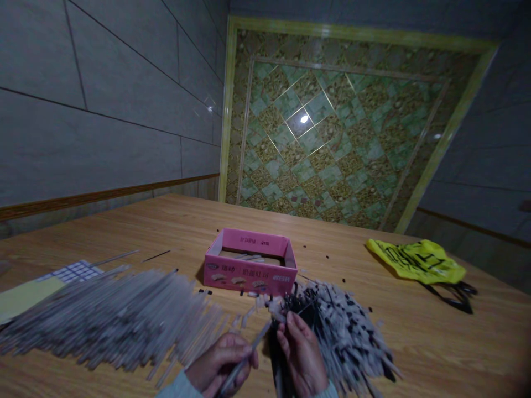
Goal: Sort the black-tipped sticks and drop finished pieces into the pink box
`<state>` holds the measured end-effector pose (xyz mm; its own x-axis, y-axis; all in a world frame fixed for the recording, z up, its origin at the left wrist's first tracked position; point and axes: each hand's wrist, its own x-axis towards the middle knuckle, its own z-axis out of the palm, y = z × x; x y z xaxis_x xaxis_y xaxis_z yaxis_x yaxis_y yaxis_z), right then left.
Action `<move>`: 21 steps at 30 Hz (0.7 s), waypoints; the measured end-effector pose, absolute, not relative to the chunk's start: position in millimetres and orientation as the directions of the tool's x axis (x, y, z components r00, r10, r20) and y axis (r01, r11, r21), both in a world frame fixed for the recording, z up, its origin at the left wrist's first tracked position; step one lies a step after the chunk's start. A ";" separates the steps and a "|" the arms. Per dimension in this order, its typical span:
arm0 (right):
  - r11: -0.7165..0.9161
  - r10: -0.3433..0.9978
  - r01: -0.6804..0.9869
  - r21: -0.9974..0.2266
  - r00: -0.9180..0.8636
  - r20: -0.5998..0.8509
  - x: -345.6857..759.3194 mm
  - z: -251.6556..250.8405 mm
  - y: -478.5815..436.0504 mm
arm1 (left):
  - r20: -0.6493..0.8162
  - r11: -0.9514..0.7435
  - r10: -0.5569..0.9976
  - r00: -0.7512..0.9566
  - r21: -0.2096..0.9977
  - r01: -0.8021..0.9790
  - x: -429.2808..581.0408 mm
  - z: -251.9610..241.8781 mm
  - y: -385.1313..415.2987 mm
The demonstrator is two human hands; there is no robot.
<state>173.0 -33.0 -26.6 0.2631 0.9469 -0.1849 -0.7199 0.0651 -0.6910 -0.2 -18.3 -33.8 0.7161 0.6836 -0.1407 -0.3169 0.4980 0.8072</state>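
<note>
My left hand [226, 362] is closed around a thin, greyish translucent stick [260, 335], which slants up and to the right. Its upper end comes close to my right hand [305, 354]. The right thumb and fingers pinch a small pale piece [279, 316]; blur hides its exact shape. Beside and beneath the right hand lies a heap of white-tipped and black thin pieces [352, 326]. A broad pile of long translucent sticks [120, 318] spreads to the left of my left hand. Small pale bits [248, 315] are scattered between the two piles.
Beyond my hands stands an open pink cardboard box [249, 276] with some pale sticks inside. A yellow bag with black print [418, 261] and black straps lies at right. Paper with a blue grid [70, 272] sits at left. Small black bits dot the wooden table [178, 221].
</note>
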 end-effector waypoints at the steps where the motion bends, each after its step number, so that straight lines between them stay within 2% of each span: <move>1: 0.066 0.950 -0.710 -0.701 0.259 -0.173 172.5 -26.6 -32.9 | -0.133 0.497 0.668 0.733 0.812 -0.306 -0.9 -34.2 -17.8; 21: 0.019 0.980 -0.584 -0.812 0.171 -0.099 168.3 -22.3 -36.9 | -0.134 0.495 0.632 0.763 0.828 -0.264 -1.6 -34.3 -16.1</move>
<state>168.3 -36.9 -22.3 0.1705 0.9803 -0.0994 -0.5837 0.0192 -0.8117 -1.6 -16.1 -34.3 0.7632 0.6321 -0.1339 -0.2644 0.4946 0.8279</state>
